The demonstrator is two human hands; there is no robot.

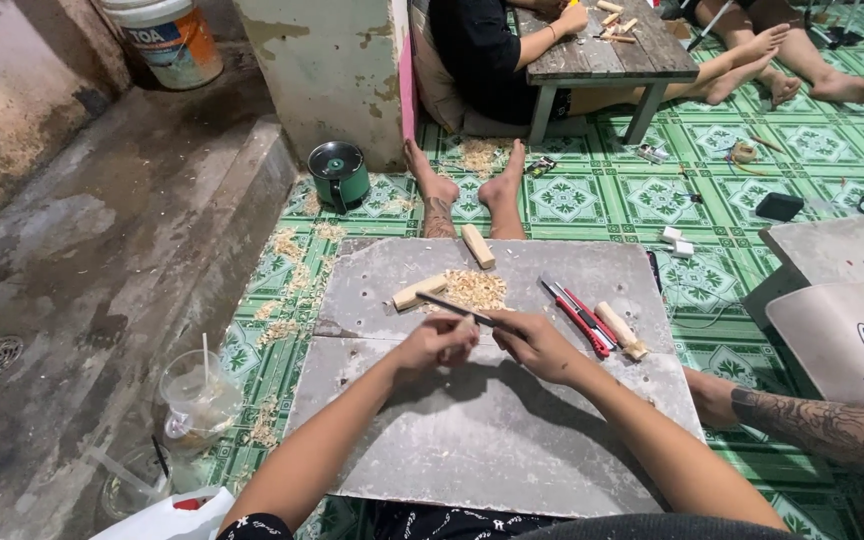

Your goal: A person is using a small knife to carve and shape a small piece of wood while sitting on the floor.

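Holding thin stick (455,306) between hands, long axis pointing upper-left.

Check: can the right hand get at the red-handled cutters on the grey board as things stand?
Probably yes. The red-handled cutters lie in the open on the grey board just beyond the right hand, nothing between; but that hand's grip is on a dark thin blade.

Grey work board (512,440), scuffed w/ white patches, lies flat on the green patterned floor mat (572,195); on the board, pile of wood shavings (474,289) at centre-top; pale wood block (419,292) touching it at 9 o'clock; second wood block (478,246) at 12 o'clock, near the far edge; red-handled cutters (580,315) at 3 o'clock; short wooden stick (621,330) just beside them, further right; loose shavings (287,262) on the mat off the board's left edge.
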